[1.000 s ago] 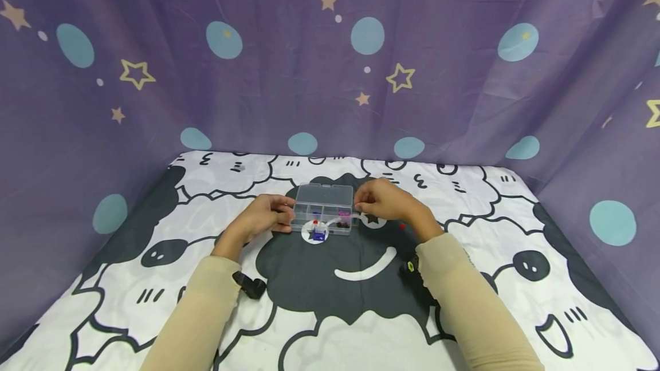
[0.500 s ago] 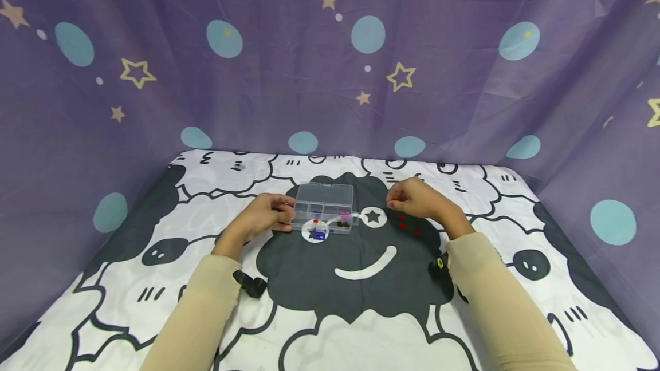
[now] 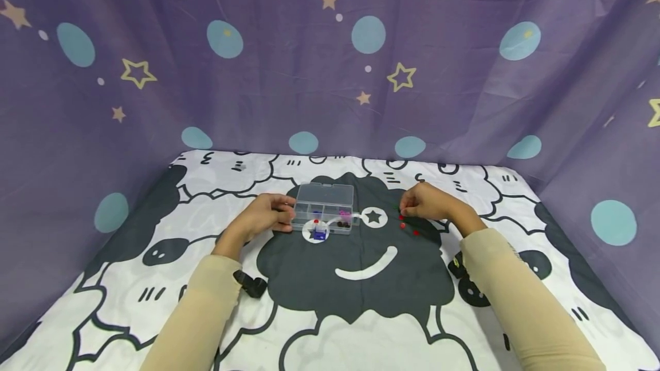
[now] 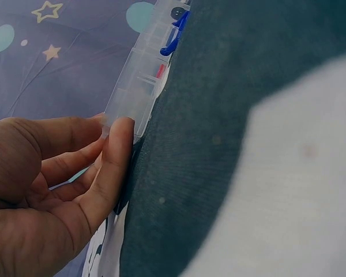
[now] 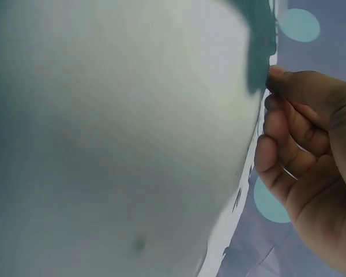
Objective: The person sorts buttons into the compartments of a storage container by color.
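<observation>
A clear plastic compartment box (image 3: 325, 193) with its lid raised stands on the dark printed patch of cloth. Its sections hold pink pieces (image 3: 344, 214) and dark pieces (image 3: 342, 224). A blue piece (image 4: 174, 36) shows at its front side, with a red bit (image 4: 161, 70) nearby. My left hand (image 3: 268, 212) grips the box's left end between thumb and fingers. Right of the box, my right hand (image 3: 425, 202) is low over the cloth, thumb and forefinger pinched at a tiny green piece (image 3: 398, 208). Several small red pieces (image 3: 403, 225) lie just below those fingertips.
A white cloth (image 3: 289, 336) printed with black-outlined sheep covers the table. Behind it hangs a purple curtain (image 3: 309, 73) with stars and blue ovals. A black wrist device (image 3: 250, 284) sits at the left sleeve.
My right hand has moved rightward from the box's right side to beside the red pieces, lowering slightly at the end. My left hand and the box have stayed in place.
</observation>
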Motion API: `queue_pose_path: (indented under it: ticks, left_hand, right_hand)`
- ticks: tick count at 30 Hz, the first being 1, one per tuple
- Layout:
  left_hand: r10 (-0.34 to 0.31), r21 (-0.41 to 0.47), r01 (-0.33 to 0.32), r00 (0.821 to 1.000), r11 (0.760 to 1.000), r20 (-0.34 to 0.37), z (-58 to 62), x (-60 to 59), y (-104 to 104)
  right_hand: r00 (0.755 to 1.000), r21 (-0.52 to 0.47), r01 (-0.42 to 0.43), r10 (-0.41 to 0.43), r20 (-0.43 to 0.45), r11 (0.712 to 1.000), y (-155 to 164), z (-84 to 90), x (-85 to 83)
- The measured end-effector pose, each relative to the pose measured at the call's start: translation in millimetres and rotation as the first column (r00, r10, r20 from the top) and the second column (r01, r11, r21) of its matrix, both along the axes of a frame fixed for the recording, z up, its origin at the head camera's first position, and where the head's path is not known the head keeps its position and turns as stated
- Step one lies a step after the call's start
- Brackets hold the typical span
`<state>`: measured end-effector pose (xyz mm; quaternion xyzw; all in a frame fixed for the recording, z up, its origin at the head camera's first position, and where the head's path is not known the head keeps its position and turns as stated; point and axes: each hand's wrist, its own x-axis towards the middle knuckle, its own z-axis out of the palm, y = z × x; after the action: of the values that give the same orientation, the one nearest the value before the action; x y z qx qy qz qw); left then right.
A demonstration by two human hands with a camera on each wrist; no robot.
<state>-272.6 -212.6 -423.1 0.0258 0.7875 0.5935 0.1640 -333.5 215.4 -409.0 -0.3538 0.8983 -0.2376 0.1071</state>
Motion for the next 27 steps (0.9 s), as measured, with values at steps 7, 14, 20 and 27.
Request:
queue_pose_path:
  ticks: [7, 14, 20, 27]
  left_hand:
    - [0.008, -0.009, -0.008, 1.0, 1.0, -0.003, 1.0, -0.2, 2.0]
    - [0.009, -0.018, -0.009, 1.0, 1.0, -0.001, 2.3, 2.5, 2.9]
    - [0.011, -0.017, -0.011, 1.0, 1.0, -0.003, 1.1, 1.9, 2.7]
    - [0.006, -0.014, -0.006, 1.0, 1.0, -0.005, 0.1, 0.6, 1.6]
  right_hand:
    - [1.0, 0.005, -0.028, 0.028, 0.012, 1.0, 1.5, -1.9, -1.2]
    - [0.998, 0.039, -0.047, 0.046, 0.03, 0.998, -3.3, -0.1, -0.8]
    - [0.998, 0.086, -0.057, 0.055, 0.027, 0.995, -5.9, 3.7, 0.6]
    - [0.998, 0.137, -0.051, 0.045, 0.041, 0.989, -8.1, 7.5, 4.2]
